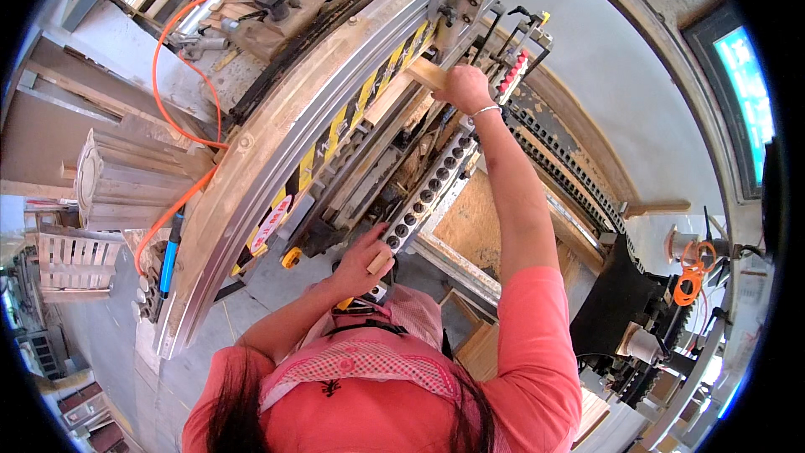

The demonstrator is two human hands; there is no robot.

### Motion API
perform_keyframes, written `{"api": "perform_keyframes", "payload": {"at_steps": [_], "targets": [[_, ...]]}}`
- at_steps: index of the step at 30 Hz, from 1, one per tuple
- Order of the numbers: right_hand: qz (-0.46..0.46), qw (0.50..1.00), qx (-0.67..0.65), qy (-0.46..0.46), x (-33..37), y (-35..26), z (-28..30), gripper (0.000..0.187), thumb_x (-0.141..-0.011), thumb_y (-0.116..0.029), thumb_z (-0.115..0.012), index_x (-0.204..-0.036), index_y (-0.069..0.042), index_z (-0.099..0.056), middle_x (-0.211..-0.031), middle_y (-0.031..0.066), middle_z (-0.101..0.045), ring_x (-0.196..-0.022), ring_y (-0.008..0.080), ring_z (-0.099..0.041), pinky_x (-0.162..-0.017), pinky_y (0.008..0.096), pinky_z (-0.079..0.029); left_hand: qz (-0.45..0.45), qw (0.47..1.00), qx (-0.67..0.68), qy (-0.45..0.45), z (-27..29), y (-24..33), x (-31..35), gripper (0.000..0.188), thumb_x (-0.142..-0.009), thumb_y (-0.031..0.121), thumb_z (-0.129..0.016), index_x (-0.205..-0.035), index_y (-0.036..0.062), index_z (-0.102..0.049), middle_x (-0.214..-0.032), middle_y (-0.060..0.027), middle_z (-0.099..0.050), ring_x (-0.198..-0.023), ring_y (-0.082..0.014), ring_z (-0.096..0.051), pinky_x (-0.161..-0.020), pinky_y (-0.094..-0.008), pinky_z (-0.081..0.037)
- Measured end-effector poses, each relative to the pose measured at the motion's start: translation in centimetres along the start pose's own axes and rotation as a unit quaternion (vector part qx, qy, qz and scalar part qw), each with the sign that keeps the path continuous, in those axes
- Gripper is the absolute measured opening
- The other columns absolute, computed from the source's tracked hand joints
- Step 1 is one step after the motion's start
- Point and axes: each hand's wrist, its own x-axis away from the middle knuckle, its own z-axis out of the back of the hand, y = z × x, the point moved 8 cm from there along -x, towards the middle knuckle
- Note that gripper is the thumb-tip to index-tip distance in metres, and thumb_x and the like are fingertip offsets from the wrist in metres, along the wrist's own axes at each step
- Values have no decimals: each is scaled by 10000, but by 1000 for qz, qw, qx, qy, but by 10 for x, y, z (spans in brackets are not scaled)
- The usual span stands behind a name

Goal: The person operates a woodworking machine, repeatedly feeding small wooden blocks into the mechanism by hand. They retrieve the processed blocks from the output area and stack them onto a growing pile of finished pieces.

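My right hand [466, 89] reaches far forward over the machine, fingers closed on the end of a light wooden block [426, 74]. A longer pale wooden strip [390, 101] lies just left of that block, along the machine. My left hand [362, 265] is close to my body, at the near end of a metal rail with a row of black round cups [426, 195]. A small wooden piece [380, 262] sticks out of its bent fingers; how long it is stays hidden under the hand.
A curved metal beam [243, 147] with yellow-black striped tape runs along the left. An orange hose [154, 67] loops over it. Tools clutter the bench [277, 38] behind. On the right are black cable chains [579, 159] and a lit screen [745, 84]. A chipboard panel [472, 218] lies below my right arm.
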Motion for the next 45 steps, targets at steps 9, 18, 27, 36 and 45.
{"api": "perform_keyframes", "payload": {"at_steps": [9, 18, 27, 36, 45], "targets": [[13, 1000, 7, 18, -2, 0, -2, 435, -656, -469, -709, -793, -56, -704, -836, 126, -672, -811, 276, -656, -729, 358, -534, 6, 1000, -1, -11, -3, -3, -1, 152, -818, 144, -620, -916, 59, -540, -1336, -249, -394, -1151, -432, -448, -954, -438, -378], [41, 998, -15, 53, -2, 3, -5, 420, -650, -448, -684, -724, -34, -690, -751, 152, -657, -756, 307, -648, -694, 389, -523, 4, 1000, 2, -13, -4, -3, -3, 162, -814, 138, -632, -918, 60, -535, -1331, -241, -406, -1165, -429, -440, -962, -442, -372], [56, 995, -21, 85, 0, 0, -1, 434, -647, -455, -667, -702, -24, -685, -753, 183, -650, -743, 315, -649, -687, 401, -522, 2, 1000, 16, -20, -6, -6, 3, 161, -832, 168, -624, -936, 82, -537, -1372, -213, -380, -1219, -399, -415, -973, -430, -370], [53, 996, 2, 72, -3, -10, 1, 450, -621, -474, -704, -746, -43, -676, -753, 186, -652, -743, 348, -641, -688, 439, -514, -66, 994, -56, 61, 3, 2, 16, 252, -828, 195, -646, -1054, 122, -561, -1260, -177, -472, -1173, -377, -451, -929, -465, -388], [42, 997, 49, 36, 4, -16, 5, 448, -648, -426, -740, -794, -13, -647, -838, 219, -650, -813, 375, -632, -713, 447, -515, -42, 982, 36, 179, 88, 47, 98, 337, -879, 187, -596, -1200, 120, -519, -1151, -104, -570, -982, -233, -559, -813, -359, -477]]}}
